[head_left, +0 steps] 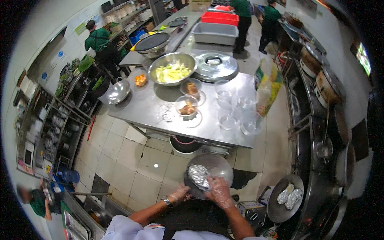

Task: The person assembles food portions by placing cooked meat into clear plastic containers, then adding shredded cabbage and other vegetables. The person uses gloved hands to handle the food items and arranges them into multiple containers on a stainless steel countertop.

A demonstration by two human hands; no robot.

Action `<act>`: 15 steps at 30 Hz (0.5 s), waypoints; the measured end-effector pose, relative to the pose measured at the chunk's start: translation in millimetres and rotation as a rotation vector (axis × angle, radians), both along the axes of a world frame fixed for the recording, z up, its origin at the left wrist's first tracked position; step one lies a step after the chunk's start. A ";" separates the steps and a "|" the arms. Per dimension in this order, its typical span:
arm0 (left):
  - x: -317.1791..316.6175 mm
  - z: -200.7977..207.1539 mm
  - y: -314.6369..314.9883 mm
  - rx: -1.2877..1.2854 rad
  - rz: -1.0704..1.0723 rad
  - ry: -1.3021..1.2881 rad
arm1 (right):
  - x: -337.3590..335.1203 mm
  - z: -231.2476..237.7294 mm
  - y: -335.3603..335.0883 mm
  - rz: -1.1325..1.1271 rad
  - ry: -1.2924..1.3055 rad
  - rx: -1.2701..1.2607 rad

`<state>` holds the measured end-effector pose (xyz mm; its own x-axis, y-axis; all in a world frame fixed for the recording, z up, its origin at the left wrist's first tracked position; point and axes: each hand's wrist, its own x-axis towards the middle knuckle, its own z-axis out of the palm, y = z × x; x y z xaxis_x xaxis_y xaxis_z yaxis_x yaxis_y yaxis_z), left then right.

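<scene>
My left hand point(179, 193), in a clear plastic glove with a watch on its wrist, is closed on the near left rim of a wide metal bowl point(222, 170). An oval foil-wrapped packet point(199, 174) lies inside the bowl, toward its left. My right hand point(220, 192), also in a clear glove, reaches over the near rim with its fingers closed around the packet's near right end; its fingertips are partly hidden. To the right, a wok point(276, 212) holds foil packets point(291, 197).
Ahead stands a steel table point(160, 116) bearing a bowl of cut pale-green vegetables point(173, 73), a large lid point(216, 67), tubs of meat point(187, 108) and clear plastic tubs point(228, 121). A stove counter point(306, 160) with pots runs along the right. Several co-workers are around.
</scene>
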<state>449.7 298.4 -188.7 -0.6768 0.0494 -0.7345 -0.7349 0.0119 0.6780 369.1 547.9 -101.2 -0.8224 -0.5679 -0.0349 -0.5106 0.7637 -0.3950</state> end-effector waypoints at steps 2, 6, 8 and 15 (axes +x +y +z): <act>-3.7 35.4 -42.2 -0.122 -0.097 0.142 | -7.2 14.4 -46.7 0.088 0.019 0.044; -9.6 63.5 -118.3 -0.034 0.206 0.053 | -47.0 33.6 -134.2 0.255 -0.028 -0.022; -19.3 76.3 -139.2 -0.053 0.330 0.115 | -77.0 47.9 -167.2 0.303 -0.147 -0.073; -84.3 85.2 -199.0 -0.086 0.646 0.237 | -198.2 33.4 -269.5 0.426 -0.298 -0.120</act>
